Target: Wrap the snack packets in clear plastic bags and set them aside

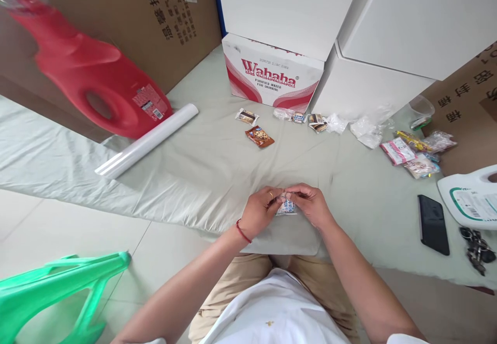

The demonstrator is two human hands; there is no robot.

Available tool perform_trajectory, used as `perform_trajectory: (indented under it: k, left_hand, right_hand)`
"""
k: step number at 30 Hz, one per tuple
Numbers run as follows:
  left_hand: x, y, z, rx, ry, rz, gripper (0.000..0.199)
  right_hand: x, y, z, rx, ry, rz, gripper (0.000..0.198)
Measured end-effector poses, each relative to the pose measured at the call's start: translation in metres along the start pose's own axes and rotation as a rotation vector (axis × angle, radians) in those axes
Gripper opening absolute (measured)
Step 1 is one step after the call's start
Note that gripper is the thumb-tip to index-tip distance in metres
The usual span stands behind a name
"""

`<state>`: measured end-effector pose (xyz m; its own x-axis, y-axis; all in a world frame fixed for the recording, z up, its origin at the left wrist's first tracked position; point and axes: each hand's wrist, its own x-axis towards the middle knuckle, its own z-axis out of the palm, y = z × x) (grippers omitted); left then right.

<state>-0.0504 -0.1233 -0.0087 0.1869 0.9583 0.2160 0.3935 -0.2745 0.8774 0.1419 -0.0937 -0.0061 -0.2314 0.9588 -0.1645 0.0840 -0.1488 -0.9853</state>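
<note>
A small clear snack packet [288, 206] with blue print is pinched at its top edge between both my hands, just above the near edge of the cloth-covered table. My left hand [261, 208], with a ring and a red wrist cord, grips the packet's left top corner. On the other corner, the thumb and fingers of my right hand [309, 203] press together. The fingertips hide the packet's upper edge, so I cannot tell whether it is torn. Beyond my hands lie a brown cookie packet [260, 137] and a small wrapped biscuit [247, 116].
A Wahaba-style white and red water carton [272, 74] stands at the back. Leftward are a red jug [93, 69] and a white roll [149, 139]. Rightward lie crumpled clear wrappers [368, 129], snack packets [411, 152], a phone [434, 225] and keys [477, 248]. A green stool [70, 282] stands on the floor.
</note>
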Motion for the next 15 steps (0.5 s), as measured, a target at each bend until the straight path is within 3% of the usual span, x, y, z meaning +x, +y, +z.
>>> perform_trajectory:
  k: [6, 11, 15]
  left_hand:
    - [-0.005, -0.005, 0.007, -0.029, 0.093, 0.069, 0.016]
    - [-0.004, -0.001, 0.007, -0.051, 0.071, 0.045, 0.01]
    - [-0.004, -0.002, 0.005, -0.144, 0.072, -0.032, 0.008]
  right_hand:
    - [-0.009, 0.001, 0.007, 0.005, 0.051, -0.162, 0.016]
    - [-0.015, 0.0, 0.009, -0.343, 0.122, -0.422, 0.018]
    - [-0.019, -0.002, 0.005, -0.575, 0.066, -0.585, 0.03]
